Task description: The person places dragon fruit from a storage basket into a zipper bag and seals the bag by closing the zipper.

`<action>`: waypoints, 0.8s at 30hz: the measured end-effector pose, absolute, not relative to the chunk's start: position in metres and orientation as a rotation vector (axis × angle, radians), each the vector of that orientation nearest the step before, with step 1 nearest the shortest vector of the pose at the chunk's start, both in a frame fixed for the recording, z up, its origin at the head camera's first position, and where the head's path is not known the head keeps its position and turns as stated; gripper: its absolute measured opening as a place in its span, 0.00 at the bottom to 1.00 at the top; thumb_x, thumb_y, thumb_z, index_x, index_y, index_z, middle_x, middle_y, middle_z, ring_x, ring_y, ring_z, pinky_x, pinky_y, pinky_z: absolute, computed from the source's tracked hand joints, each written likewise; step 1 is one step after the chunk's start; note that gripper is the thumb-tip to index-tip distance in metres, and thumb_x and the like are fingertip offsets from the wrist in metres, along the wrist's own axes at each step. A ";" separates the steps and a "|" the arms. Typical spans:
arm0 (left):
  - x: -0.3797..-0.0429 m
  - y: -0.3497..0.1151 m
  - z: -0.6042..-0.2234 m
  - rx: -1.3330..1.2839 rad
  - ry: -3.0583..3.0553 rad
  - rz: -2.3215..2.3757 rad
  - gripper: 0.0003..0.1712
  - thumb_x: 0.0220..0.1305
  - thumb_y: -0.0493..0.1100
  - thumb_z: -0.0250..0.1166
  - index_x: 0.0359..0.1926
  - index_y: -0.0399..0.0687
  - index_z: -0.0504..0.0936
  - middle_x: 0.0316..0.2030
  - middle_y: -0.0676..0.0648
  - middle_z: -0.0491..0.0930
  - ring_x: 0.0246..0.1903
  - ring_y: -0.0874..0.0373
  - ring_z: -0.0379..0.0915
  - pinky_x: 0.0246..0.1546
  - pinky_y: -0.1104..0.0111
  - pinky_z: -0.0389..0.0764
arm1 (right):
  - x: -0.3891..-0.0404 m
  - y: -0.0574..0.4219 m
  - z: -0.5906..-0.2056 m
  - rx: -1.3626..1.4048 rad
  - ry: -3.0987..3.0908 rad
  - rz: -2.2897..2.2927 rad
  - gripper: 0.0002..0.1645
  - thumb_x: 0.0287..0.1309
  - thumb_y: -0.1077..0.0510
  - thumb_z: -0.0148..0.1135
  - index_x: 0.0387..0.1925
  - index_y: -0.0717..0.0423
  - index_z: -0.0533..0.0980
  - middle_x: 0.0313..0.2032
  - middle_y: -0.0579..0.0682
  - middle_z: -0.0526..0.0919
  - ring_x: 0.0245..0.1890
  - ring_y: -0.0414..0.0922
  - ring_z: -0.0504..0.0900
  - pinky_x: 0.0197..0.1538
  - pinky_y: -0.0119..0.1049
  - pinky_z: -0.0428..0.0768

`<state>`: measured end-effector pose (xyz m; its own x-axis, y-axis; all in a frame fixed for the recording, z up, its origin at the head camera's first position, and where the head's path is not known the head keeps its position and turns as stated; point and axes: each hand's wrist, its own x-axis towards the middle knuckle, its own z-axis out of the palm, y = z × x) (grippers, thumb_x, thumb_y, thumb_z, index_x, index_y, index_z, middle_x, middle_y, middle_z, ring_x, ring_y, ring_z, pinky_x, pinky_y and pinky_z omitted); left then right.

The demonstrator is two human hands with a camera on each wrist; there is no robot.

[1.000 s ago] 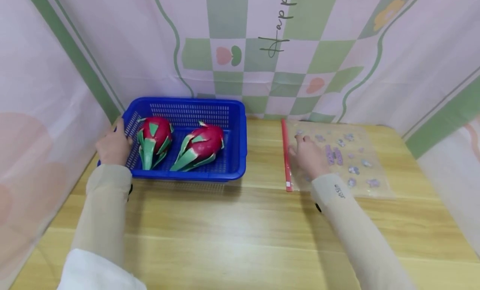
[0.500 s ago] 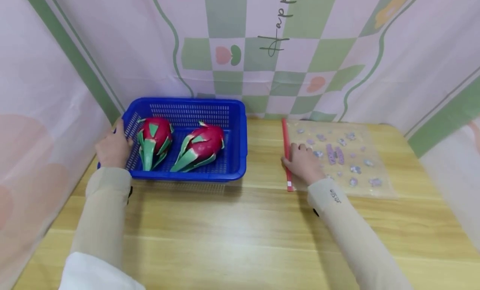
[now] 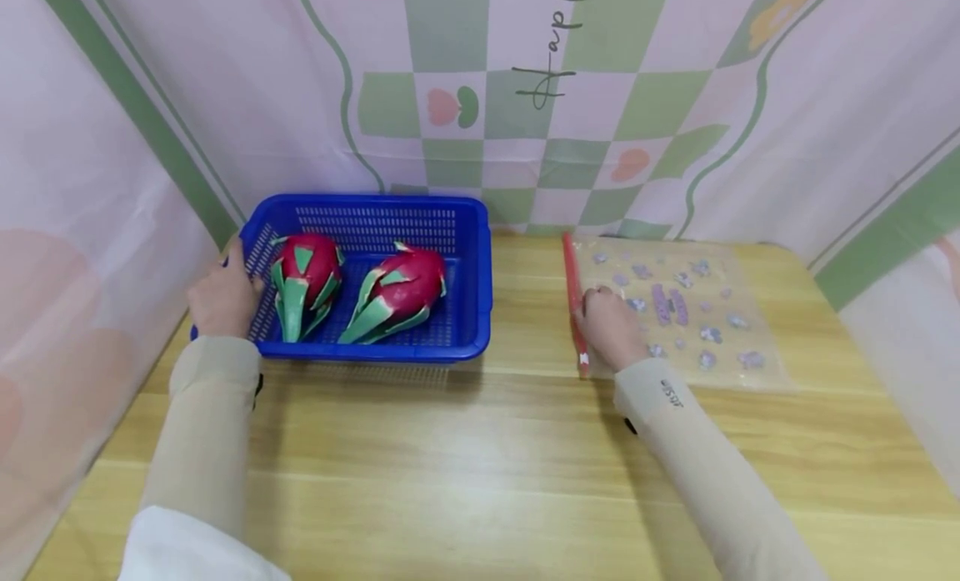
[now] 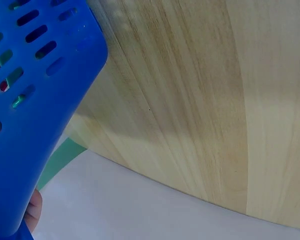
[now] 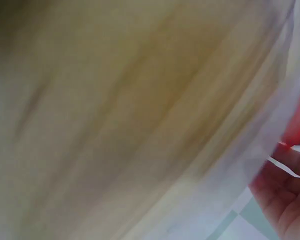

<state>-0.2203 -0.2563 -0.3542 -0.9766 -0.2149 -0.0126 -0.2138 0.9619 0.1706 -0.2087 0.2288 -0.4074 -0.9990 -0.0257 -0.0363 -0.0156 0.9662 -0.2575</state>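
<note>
Head view showed our left hand (image 3: 225,299) gripping the basket (image 3: 375,351) and our right hand (image 3: 611,324) pinching the thin bag (image 3: 690,314), best done gently.

The head camera looks forward and steeply down, far enough back to take in the left hand (image 3: 225,298), the right hand (image 3: 611,327), a broad stretch of table (image 3: 465,448) and the checked cloth (image 3: 517,106) beyond. On the left wrist, the camera sits close beside the blue basket (image 3: 375,353); the slotted wall (image 4: 40,115) fills one side of a tilted view, with the table running aslant. It shares basket, table and left hand with the head view. The right wrist camera is so near that much of its view blurs; I find the red strip (image 3: 573,268), the right hand and some checked cloth in both it and the head view.
</note>
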 end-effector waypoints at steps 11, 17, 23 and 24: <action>-0.221 -0.258 -0.353 0.348 -3.156 -0.266 0.41 0.71 0.48 0.47 0.74 0.41 0.37 0.45 0.19 0.69 0.34 0.31 0.74 0.34 0.42 0.75 | -0.205 0.231 -0.399 -0.014 3.243 -0.465 0.16 0.65 0.65 0.46 0.51 0.70 0.70 0.29 0.68 0.81 0.22 0.57 0.80 0.26 0.46 0.81; -0.221 -0.263 -0.358 0.338 -3.139 -0.270 0.41 0.71 0.48 0.48 0.74 0.40 0.38 0.44 0.19 0.69 0.34 0.30 0.74 0.32 0.43 0.74 | -0.201 0.229 -0.393 -0.155 3.285 -0.225 0.13 0.61 0.70 0.51 0.48 0.69 0.72 0.30 0.67 0.81 0.24 0.58 0.81 0.27 0.47 0.81; -0.223 -0.263 -0.358 0.339 -3.149 -0.268 0.41 0.71 0.49 0.47 0.74 0.41 0.36 0.45 0.18 0.68 0.34 0.29 0.74 0.31 0.43 0.75 | -0.196 0.225 -0.390 -0.230 3.435 -0.002 0.07 0.55 0.71 0.55 0.35 0.74 0.75 0.30 0.66 0.80 0.20 0.57 0.80 0.21 0.46 0.79; -0.224 -0.262 -0.357 0.342 -3.152 -0.269 0.41 0.71 0.49 0.47 0.74 0.41 0.36 0.45 0.18 0.68 0.34 0.30 0.74 0.31 0.43 0.75 | -0.196 0.225 -0.391 -0.225 3.463 0.008 0.08 0.55 0.71 0.55 0.36 0.75 0.75 0.31 0.67 0.80 0.20 0.57 0.80 0.20 0.46 0.78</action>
